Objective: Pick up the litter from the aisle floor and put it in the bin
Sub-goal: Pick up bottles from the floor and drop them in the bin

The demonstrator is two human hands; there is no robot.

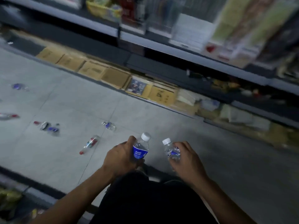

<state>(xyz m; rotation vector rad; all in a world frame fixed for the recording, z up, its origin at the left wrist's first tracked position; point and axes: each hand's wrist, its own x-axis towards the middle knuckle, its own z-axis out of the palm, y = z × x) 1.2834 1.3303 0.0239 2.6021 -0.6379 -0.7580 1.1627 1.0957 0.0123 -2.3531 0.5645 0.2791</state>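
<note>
My left hand (123, 155) is gripping a clear plastic bottle (141, 148) with a glossy blue label and a white ribbed cap. My right hand (186, 156) is holding a crumpled clear plastic bottle (172, 150), its thin wall creased and catching light. More clear plastic bottles (89, 144) are lying on the floor (72, 101), which is looking like matt grey tile with fine joints. Brown cardboard boxes (113, 75) are looking dull and papery under dark, smooth-painted shelves (155, 65).
</note>
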